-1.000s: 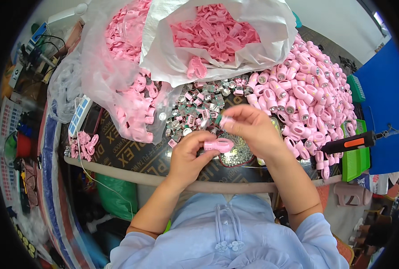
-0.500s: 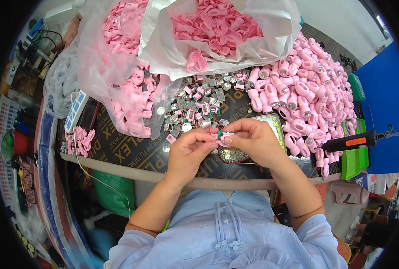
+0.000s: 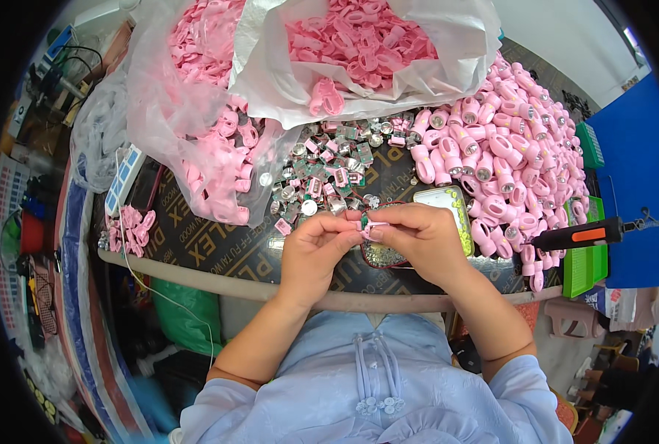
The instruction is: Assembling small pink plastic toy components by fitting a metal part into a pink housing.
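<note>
Above the table's near edge, my left hand (image 3: pixel 316 251) and my right hand (image 3: pixel 427 238) meet fingertip to fingertip. Both pinch a small pink plastic part with a green circuit board (image 3: pixel 366 224), partly covered by my fingers. Just beyond lies a heap of small modules (image 3: pixel 329 174) with silvery cups and green boards. A tray of small metal pieces (image 3: pixel 381 254) is under my right hand, too fine to make out singly. Beside that hand sits a tin (image 3: pixel 460 207) with yellow-green bits in it.
Finished-looking pink flashlights (image 3: pixel 503 148) are piled at the right. Bags of pink shells (image 3: pixel 359 44) stand at the back and left. An electric screwdriver (image 3: pixel 577 235) hangs right, by a green basket (image 3: pixel 587 259). A power strip (image 3: pixel 124 180) lies left.
My fingers have turned the pink part slightly, so less of its green board shows. Both hands stay in about the same place.
</note>
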The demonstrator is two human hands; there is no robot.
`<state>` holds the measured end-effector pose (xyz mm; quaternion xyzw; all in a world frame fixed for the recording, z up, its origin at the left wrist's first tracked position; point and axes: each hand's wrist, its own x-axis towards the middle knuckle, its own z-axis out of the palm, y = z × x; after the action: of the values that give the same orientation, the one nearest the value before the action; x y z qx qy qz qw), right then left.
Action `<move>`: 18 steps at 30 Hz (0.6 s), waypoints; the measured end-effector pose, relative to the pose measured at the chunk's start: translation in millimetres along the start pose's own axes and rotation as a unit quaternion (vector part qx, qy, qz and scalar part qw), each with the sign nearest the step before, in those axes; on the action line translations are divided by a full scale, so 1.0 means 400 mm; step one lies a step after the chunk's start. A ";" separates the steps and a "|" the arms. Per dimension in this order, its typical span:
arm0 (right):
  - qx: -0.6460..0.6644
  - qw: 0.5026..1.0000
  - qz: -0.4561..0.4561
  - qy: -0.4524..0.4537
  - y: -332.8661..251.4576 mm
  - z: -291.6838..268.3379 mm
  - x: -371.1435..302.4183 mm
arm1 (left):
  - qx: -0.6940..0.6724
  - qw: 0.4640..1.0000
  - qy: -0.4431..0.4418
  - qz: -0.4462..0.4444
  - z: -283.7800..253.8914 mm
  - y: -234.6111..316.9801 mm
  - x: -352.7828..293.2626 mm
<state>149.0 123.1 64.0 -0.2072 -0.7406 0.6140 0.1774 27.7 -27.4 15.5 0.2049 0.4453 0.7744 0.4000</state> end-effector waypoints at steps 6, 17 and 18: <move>-0.147 0.978 -0.145 -0.022 -0.014 -0.018 -0.015 | -0.052 0.998 0.021 -0.020 0.008 -0.002 -0.008; -0.215 0.949 -0.231 -0.017 0.022 -0.021 -0.041 | -0.082 0.996 0.011 -0.041 0.018 -0.020 -0.020; -0.215 0.949 -0.230 -0.017 0.023 -0.020 -0.042 | -0.082 0.996 0.006 -0.046 0.019 -0.016 -0.021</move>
<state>168.2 122.6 56.2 -0.0539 -0.8853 0.3864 0.2529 40.7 -28.4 14.2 0.1458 0.3916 0.7904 0.4479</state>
